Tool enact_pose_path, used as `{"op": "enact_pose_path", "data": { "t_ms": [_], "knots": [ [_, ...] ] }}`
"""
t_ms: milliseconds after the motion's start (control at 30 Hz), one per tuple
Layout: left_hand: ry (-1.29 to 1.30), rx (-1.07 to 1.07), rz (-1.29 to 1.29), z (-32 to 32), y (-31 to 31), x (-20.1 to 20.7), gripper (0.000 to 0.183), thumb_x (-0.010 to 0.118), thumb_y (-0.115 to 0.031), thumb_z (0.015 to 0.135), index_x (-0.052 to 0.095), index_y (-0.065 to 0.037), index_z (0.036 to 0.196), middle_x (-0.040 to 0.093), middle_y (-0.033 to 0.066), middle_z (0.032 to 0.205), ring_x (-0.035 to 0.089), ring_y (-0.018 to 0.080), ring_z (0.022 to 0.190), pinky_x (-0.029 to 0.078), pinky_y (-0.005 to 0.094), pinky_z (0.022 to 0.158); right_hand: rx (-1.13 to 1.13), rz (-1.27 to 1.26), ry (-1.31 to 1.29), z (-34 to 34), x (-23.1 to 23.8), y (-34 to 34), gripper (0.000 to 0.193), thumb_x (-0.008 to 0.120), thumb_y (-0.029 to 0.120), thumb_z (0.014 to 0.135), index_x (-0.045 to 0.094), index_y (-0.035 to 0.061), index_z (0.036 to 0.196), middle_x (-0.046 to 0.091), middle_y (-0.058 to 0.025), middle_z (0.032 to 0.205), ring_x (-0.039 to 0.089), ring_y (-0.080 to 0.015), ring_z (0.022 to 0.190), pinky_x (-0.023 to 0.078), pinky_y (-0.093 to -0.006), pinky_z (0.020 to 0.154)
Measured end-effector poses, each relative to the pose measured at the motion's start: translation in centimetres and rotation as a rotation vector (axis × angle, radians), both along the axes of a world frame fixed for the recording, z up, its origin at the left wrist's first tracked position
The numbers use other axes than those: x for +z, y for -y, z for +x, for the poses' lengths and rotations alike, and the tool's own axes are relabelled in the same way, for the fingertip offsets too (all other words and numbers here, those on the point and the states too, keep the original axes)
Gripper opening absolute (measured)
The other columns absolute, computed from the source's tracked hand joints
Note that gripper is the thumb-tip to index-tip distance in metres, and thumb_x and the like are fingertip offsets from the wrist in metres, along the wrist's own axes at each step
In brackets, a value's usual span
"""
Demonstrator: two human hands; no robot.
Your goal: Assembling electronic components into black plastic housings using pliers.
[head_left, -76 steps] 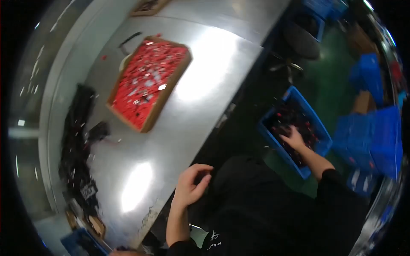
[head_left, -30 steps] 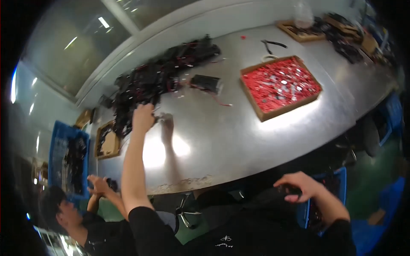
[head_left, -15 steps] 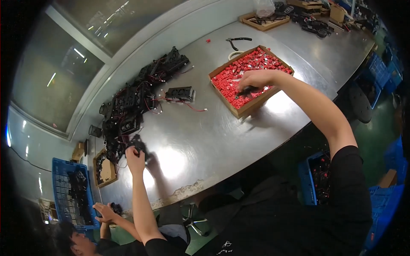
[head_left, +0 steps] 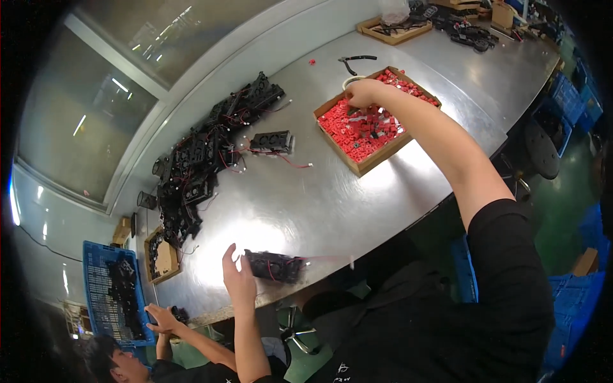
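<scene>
My left hand [head_left: 239, 281] is over the near edge of the table with its thumb and a finger spread apart. Against its thumb side is a black fan unit [head_left: 274, 266], tilted, its trailing red wires smeared by motion. My right hand [head_left: 365, 93] reaches over a shallow cardboard box [head_left: 361, 168] holding many small red parts [head_left: 348, 137]. Its fingers are bent together near the box's far left side. What lies between those fingertips is hidden; dark, blurred shapes show just below them.
Black fan units with wires [head_left: 191, 153] are heaped along the wall; a single fan unit [head_left: 271, 142] lies beside them. Black-handled pliers [head_left: 355, 62] lie behind the box. At the lower left are a co-worker's hands [head_left: 163, 318], a blue crate [head_left: 96, 287] and a small cardboard tray [head_left: 167, 258].
My left hand has come from the heap toward the near table edge, bringing the fan unit. My right hand has shifted toward the far left side of the red parts box.
</scene>
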State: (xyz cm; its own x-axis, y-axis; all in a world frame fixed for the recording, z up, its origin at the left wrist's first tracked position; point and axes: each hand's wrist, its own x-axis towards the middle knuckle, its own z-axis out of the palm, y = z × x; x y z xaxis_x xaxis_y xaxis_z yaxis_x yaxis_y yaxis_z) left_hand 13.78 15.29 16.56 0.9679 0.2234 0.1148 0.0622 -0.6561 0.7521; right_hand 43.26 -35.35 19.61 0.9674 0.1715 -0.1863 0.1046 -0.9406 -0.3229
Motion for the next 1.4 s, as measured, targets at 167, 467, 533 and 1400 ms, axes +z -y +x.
{"op": "enact_pose_path", "data": {
  "t_ms": [167, 467, 533, 1400],
  "knots": [
    [0.204, -1.002, 0.567, -0.6, 2.5, 2.5, 0.075, 0.081, -0.044, 0.085, 0.059, -0.012, 0.149, 0.051, 0.0203, 0.156, 0.044, 0.0477, 0.147, 0.035, 0.0587, 0.12, 0.007, -0.127, 0.048, 3.6, -2.8, 2.1, 0.031, 0.066, 0.022, 0.089, 0.078, 0.0149, 0.116, 0.079, -0.0158, 0.11, 0.076, -0.0339, 0.102, 0.059, -0.0473, 0.088],
    [0.226, -0.636, 0.696, 2.6, -1.7, 0.4, 0.064, 0.088, -0.029, 0.078, 0.069, -0.012, 0.137, 0.069, 0.0163, 0.131, 0.064, 0.0381, 0.118, 0.049, 0.0483, 0.1, 0.095, 0.017, 0.09, 1.3, -4.0, 0.6, 0.031, 0.07, 0.031, 0.092, 0.075, 0.0025, 0.104, 0.078, -0.0195, 0.098, 0.076, -0.0306, 0.085, 0.06, -0.0449, 0.077],
    [0.239, -0.6, 0.432, 6.1, -0.3, 0.6, 0.059, 0.088, -0.027, 0.08, 0.071, -0.01, 0.134, 0.073, 0.0148, 0.123, 0.066, 0.0347, 0.114, 0.053, 0.0446, 0.096, 0.11, 0.071, 0.21, 1.5, -5.7, 5.5, 0.032, 0.069, 0.03, 0.094, 0.072, 0.0034, 0.111, 0.077, -0.0175, 0.093, 0.075, -0.0258, 0.075, 0.061, -0.0409, 0.071],
    [-0.363, -0.678, -1.65, 15.3, 7.9, -3.8, 0.069, 0.033, -0.059, 0.107, 0.054, -0.007, 0.148, 0.068, 0.0243, 0.132, 0.074, 0.0397, 0.105, 0.064, 0.0461, 0.083, 0.225, -0.328, -0.162, 0.6, 2.2, -2.8, 0.029, 0.075, 0.023, 0.09, 0.066, 0.0044, 0.11, 0.072, -0.013, 0.099, 0.07, -0.024, 0.087, 0.056, -0.0377, 0.08]
  ]
}}
